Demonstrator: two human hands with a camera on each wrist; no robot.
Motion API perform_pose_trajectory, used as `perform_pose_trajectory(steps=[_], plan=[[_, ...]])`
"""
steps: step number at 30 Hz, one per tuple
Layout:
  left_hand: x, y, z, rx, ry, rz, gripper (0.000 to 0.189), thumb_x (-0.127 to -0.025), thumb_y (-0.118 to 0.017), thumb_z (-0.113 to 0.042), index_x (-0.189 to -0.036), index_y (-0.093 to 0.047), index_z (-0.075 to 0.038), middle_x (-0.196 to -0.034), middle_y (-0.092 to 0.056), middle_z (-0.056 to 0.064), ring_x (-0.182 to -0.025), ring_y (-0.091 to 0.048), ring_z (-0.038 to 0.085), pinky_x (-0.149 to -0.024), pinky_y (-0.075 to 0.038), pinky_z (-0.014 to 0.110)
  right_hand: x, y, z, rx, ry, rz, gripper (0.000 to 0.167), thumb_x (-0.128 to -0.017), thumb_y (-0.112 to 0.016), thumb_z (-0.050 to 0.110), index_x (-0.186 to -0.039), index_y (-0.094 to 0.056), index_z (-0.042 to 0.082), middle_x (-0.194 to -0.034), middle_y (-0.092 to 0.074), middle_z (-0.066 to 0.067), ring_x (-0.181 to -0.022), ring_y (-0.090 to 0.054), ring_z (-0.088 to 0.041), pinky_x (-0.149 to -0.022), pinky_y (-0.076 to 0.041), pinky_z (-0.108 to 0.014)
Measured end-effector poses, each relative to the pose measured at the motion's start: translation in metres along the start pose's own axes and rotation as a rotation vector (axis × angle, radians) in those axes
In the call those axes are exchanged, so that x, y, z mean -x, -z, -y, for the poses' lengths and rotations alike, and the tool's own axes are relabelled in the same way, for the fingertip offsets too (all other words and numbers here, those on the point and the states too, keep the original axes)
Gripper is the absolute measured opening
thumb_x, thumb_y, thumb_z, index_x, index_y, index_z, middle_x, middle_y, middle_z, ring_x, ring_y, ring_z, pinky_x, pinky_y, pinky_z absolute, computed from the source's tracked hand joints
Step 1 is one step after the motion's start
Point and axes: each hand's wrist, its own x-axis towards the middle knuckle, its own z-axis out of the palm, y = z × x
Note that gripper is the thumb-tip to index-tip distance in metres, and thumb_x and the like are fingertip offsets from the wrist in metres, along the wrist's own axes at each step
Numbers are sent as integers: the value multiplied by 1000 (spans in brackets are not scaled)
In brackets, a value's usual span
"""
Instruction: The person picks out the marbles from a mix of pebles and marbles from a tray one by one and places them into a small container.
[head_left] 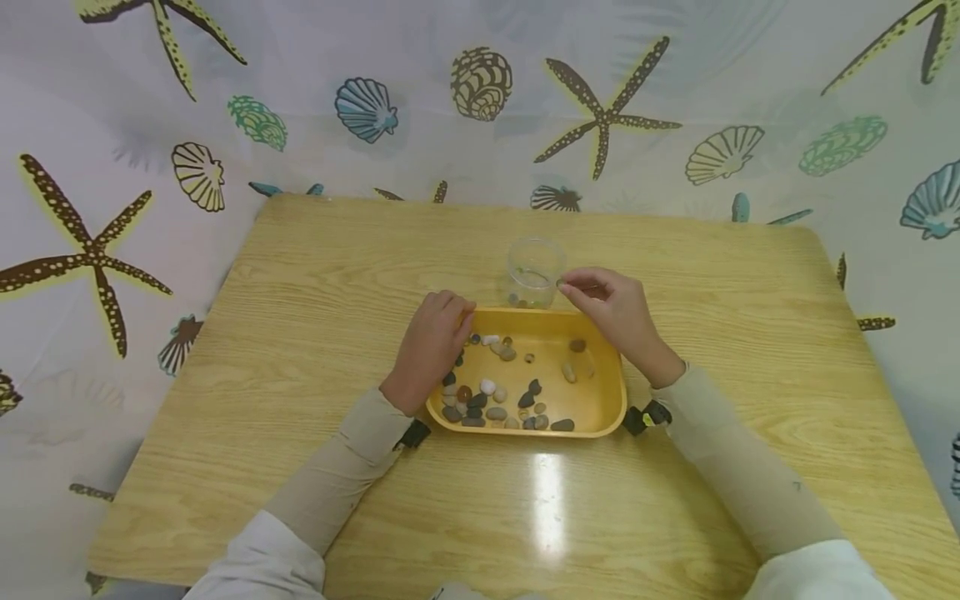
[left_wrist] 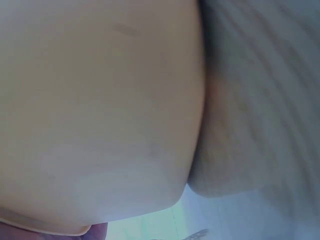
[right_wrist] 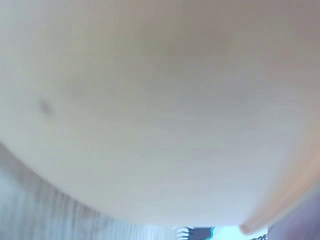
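Left forearm (head_left: 337, 479) and right forearm (head_left: 742, 458) reach forward, angled inward. Left hand (head_left: 433, 343) back up, fingers bent, gripping. Right hand (head_left: 613, 310) pinching, thumb against fingertips.

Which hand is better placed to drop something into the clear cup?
Probably the right hand: it appears to pinch a small piece beside the clear cup, while the left hand holds the yellow tray at its far left corner.

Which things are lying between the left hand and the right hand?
In the head view, part of the yellow tray, with stones, lies between the left hand and the right hand; the clear cup just beyond it also stands between them.
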Motion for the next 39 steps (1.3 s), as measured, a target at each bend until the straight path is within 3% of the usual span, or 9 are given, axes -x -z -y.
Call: perform_pose_trajectory(steps=[8, 17, 39], plan=[[0, 1, -1, -1, 10, 3, 14, -90, -62, -12, -102, -66, -7, -98, -59, 4, -88, -51, 18, -74, -45, 27, -15, 0, -9, 94, 28, -15, 21, -88, -66, 26, -102, -69, 11, -95, -68, 3, -85, -64, -7, -77, -51, -23], [0, 0, -1, 7, 29, 18, 15, -91, -61, -13, -103, -66, -7, -98, -59, 3, -90, -50, 18, -76, -45, 27, -24, -4, -16, 219, 72, -20, 24, -89, -64, 27, -105, -68, 9, -98, -68, -4, -86, -65, -16, -78, -52, -33], [0, 1, -1, 9, 39, 20, 14, -91, -61, -14, -103, -66, -8, -98, -59, 2, -89, -50, 17, -76, -45, 27, -29, -9, -20, 326, 169, -26, 21, -89, -65, 19, -103, -67, 4, -96, -65, -6, -81, -61, -16, -75, -52, -33]])
